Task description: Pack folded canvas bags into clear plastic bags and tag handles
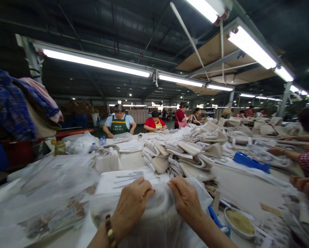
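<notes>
My left hand [134,198], with a beaded bracelet at the wrist, pinches the upper edge of a clear plastic bag [159,224]. Level with it, my right hand [187,198] grips the same edge a short way to the right. Something pale with a curved outline shows through the film; its kind is hard to make out. Just beyond the hands lies a white sheet or packet [105,182] with thin grey marks or strips on it. Folded beige and white fabric pieces [185,148] are heaped behind the bag.
At right are a blue holder [251,162], a second blue object [223,225] and a white dish [239,222] with yellowish contents. Filled plastic bags [53,213] lie left, near a jar [59,147]. Co-workers' hands [288,153] reach in from the right; other people [119,120] stand across the table.
</notes>
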`<state>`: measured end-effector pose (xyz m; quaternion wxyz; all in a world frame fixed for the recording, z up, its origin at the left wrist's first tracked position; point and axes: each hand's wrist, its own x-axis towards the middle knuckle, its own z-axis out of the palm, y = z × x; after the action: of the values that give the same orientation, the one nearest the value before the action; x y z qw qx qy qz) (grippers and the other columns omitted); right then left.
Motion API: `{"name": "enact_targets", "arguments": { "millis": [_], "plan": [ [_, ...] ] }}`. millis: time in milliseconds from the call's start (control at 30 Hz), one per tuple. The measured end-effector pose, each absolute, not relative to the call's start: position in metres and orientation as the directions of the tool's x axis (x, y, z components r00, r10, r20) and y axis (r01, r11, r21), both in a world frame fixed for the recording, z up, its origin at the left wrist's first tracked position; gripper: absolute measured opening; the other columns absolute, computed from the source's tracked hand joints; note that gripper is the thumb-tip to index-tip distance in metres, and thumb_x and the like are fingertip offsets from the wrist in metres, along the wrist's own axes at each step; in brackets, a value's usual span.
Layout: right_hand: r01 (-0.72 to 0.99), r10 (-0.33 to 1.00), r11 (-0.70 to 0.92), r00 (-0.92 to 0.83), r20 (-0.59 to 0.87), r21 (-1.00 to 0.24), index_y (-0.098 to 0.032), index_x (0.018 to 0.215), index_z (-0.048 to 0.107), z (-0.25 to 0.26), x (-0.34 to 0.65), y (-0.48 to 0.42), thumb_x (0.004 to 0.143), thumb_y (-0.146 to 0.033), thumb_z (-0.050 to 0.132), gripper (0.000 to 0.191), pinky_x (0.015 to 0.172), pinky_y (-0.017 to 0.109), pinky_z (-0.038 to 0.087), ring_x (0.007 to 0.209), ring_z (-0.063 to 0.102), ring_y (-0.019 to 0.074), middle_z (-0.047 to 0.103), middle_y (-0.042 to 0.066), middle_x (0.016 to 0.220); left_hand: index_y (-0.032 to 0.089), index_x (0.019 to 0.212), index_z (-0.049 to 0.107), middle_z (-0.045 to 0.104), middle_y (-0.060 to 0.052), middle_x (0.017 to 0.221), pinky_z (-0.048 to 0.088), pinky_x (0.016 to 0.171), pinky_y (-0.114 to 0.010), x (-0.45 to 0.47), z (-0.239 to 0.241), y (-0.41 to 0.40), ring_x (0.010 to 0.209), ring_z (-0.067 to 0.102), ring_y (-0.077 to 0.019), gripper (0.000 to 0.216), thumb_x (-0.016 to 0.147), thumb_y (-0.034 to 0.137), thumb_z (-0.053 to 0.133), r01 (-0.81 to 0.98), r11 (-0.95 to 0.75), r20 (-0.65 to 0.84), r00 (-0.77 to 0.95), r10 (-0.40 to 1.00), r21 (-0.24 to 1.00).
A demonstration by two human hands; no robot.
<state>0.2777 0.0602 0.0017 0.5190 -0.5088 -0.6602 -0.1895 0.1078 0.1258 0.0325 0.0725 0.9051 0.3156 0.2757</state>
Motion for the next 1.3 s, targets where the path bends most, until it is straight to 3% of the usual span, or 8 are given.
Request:
{"name": "enact_targets", "arguments": {
  "millis": [133, 300, 567, 667, 800, 967, 1133, 1300],
  "plan": [
    [0.863, 0.494, 0.415, 0.050, 0.868, -0.287, -0.020, 0.071, 0.050, 0.000, 0.279, 0.059, 0.089, -0.017, 0.041, 0.021, 0.056, 0.022, 0.039, 0.061, 0.052, 0.0124, 0.052, -0.001, 0.064, 0.019, 0.065, 0.050, 0.053, 0.000, 0.067, 0.034, 0.062, -0.026, 0.109, 0.028, 0.134, 0.065, 0.050, -0.0141, 0.024, 0.085, 0.027, 0.040, 0.359, -0.781, 0.496, 0.619, 0.609, 0.512],
    [0.846, 0.516, 0.439, 0.037, 0.856, -0.301, -0.020, 0.071, 0.050, -0.001, 0.279, 0.059, 0.090, -0.017, 0.042, 0.020, 0.057, 0.023, 0.039, 0.063, 0.052, 0.0129, 0.053, 0.000, 0.065, 0.019, 0.065, 0.049, 0.049, 0.002, 0.064, 0.031, 0.059, -0.025, 0.104, 0.032, 0.133, 0.062, 0.046, -0.0127, 0.022, 0.082, 0.029, 0.041, 0.289, -0.777, 0.463, 0.669, 0.581, 0.559],
    [0.844, 0.550, 0.456, -0.018, 0.835, -0.283, -0.019, 0.071, 0.048, -0.006, 0.273, 0.060, 0.091, -0.017, 0.038, 0.023, 0.059, 0.025, 0.038, 0.066, 0.051, 0.0136, 0.053, 0.000, 0.066, 0.019, 0.087, 0.065, 0.058, 0.004, 0.075, 0.034, 0.061, -0.023, 0.093, 0.060, 0.138, 0.072, 0.052, -0.0150, 0.030, 0.059, 0.030, 0.071, 0.490, -0.626, 0.084, 0.744, 0.663, 0.606],
    [0.842, 0.550, 0.468, -0.038, 0.834, -0.270, -0.020, 0.074, 0.050, -0.006, 0.273, 0.061, 0.091, -0.017, 0.039, 0.020, 0.060, 0.024, 0.040, 0.067, 0.053, 0.0134, 0.054, 0.000, 0.068, 0.018, 0.072, 0.066, 0.058, 0.004, 0.067, 0.032, 0.059, -0.023, 0.093, 0.059, 0.138, 0.067, 0.052, -0.0134, 0.011, 0.072, 0.027, 0.060, 0.446, -0.716, 0.076, 0.820, 0.567, 0.537],
    [0.824, 0.505, 0.501, -0.030, 0.862, -0.265, -0.020, 0.074, 0.052, 0.005, 0.271, 0.056, 0.090, -0.018, 0.041, 0.019, 0.058, 0.022, 0.042, 0.064, 0.055, 0.0121, 0.055, -0.001, 0.066, 0.017, 0.064, 0.061, 0.059, 0.000, 0.068, 0.029, 0.060, -0.025, 0.093, 0.062, 0.125, 0.066, 0.051, -0.0134, 0.025, 0.082, 0.029, 0.050, 0.521, -0.793, 0.165, 0.793, 0.587, 0.315],
    [0.804, 0.514, 0.497, 0.029, 0.858, -0.325, -0.021, 0.077, 0.054, 0.021, 0.262, 0.041, 0.090, -0.022, 0.043, 0.017, 0.053, 0.019, 0.041, 0.057, 0.055, 0.0107, 0.057, -0.003, 0.064, 0.017, 0.056, 0.053, 0.055, 0.002, 0.062, 0.028, 0.057, -0.024, 0.087, 0.083, 0.101, 0.061, 0.049, -0.0110, 0.031, 0.084, 0.029, 0.049, 0.567, -0.754, 0.148, 0.758, 0.635, 0.330],
    [0.811, 0.620, 0.411, 0.086, 0.780, -0.417, -0.021, 0.070, 0.053, 0.017, 0.257, 0.049, 0.090, -0.027, 0.042, 0.023, 0.051, 0.021, 0.040, 0.055, 0.054, 0.0123, 0.057, -0.002, 0.060, 0.017, 0.062, 0.056, 0.057, -0.001, 0.080, 0.029, 0.061, -0.027, 0.088, 0.075, 0.106, 0.070, 0.051, -0.0137, 0.027, 0.086, 0.029, 0.051, 0.666, -0.725, 0.207, 0.695, 0.688, 0.176],
    [0.880, 0.626, 0.429, -0.129, 0.769, -0.202, -0.019, 0.072, 0.054, 0.029, 0.265, 0.058, 0.091, -0.021, 0.039, 0.024, 0.056, 0.023, 0.038, 0.061, 0.054, 0.0136, 0.056, 0.001, 0.065, 0.018, 0.062, 0.050, 0.054, 0.002, 0.069, 0.032, 0.064, -0.024, 0.089, 0.051, 0.120, 0.069, 0.050, -0.0128, 0.027, 0.088, 0.025, 0.046, 0.638, -0.717, 0.303, 0.649, 0.697, 0.281]
  ]
}}
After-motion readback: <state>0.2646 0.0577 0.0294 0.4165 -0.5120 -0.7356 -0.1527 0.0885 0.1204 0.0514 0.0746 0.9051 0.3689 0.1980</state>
